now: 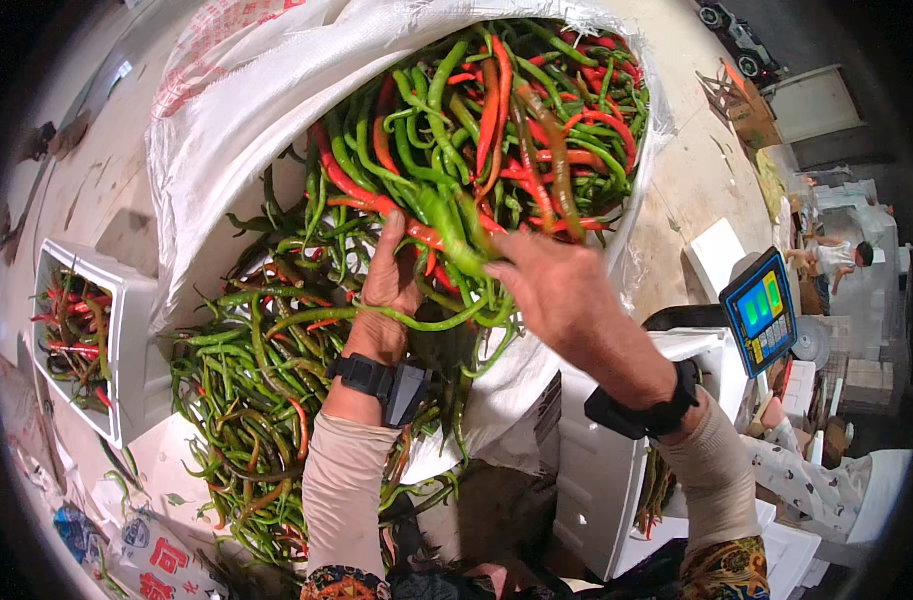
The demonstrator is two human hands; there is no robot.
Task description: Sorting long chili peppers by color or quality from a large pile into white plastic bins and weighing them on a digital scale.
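My left hand (392,281) is shut around a bunch of long chili peppers, its thumb on a red chili pepper (385,204). Blurred by motion, my right hand (565,292) has its fingertips at the green chili peppers (445,225) of that bunch; whether it grips one is unclear. Both hands are at the mouth of a white woven sack (276,124) on its side, where red and green chili peppers (501,112) are packed. Below my left hand spreads a loose pile of mostly green chili peppers (257,405).
A white foam box (137,337) with chili peppers stands at left. On the right are another foam box (599,465), a scale display (760,311) and a person's patterned sleeve (809,472). Farther back are another person (835,255) and a toy-like vehicle (741,41).
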